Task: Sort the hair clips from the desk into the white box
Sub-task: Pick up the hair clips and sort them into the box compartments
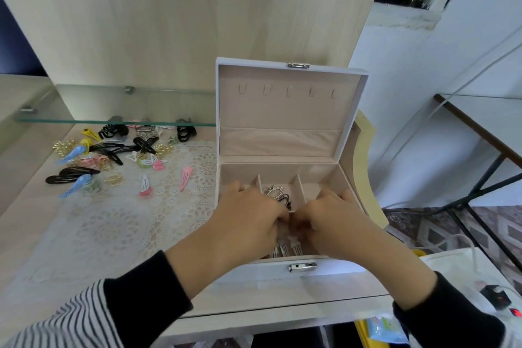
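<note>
Both the left hand and right hand pinch a pale clip over the box's front compartment, so lay it flat beside its neighbours before releasing; most clips wait on the tabletop.

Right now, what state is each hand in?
Left hand: curled, seemingly pinching a pale clip in the box.
Right hand: curled on the same clip.

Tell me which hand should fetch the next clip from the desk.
Left. The left hand is at the left side of the white box, nearest the loose hair clips; the right hand would have to cross over.
</note>
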The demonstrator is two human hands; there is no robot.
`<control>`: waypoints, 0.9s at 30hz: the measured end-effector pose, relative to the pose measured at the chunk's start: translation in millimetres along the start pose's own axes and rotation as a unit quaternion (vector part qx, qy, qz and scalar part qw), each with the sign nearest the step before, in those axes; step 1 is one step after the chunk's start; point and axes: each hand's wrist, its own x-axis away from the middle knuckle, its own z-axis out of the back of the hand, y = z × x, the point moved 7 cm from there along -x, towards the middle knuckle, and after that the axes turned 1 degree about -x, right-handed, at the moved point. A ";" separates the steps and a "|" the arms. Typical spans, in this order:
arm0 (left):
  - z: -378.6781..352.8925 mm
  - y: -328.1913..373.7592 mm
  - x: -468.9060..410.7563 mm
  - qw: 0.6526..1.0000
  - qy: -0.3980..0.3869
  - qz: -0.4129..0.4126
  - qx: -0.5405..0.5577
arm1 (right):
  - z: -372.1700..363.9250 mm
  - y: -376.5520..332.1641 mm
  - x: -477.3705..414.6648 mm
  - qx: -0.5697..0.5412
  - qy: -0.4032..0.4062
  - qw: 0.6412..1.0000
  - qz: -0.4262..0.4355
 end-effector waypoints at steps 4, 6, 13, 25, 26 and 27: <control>20.9 -12.1 8.2 0.994 0.091 -0.019 0.055 | 14.8 0.9 -3.5 -0.028 0.020 0.999 0.003; 33.0 -23.5 14.0 0.984 0.153 -0.019 0.094 | 27.5 -1.8 -7.0 -0.065 0.038 0.997 0.007; 62.8 -85.7 44.9 0.913 0.368 0.032 0.173 | 64.6 -35.9 -32.7 -0.255 0.165 0.952 0.028; 38.9 -219.1 100.6 0.864 0.425 0.222 0.155 | 66.8 -173.3 -105.0 -0.375 0.241 0.895 0.027; 31.4 -226.2 102.4 0.870 0.410 0.235 0.141 | 59.0 -180.6 -112.0 -0.352 0.225 0.908 0.023; 24.3 -233.7 105.0 0.878 0.389 0.249 0.123 | 51.5 -188.7 -118.4 -0.333 0.206 0.920 0.021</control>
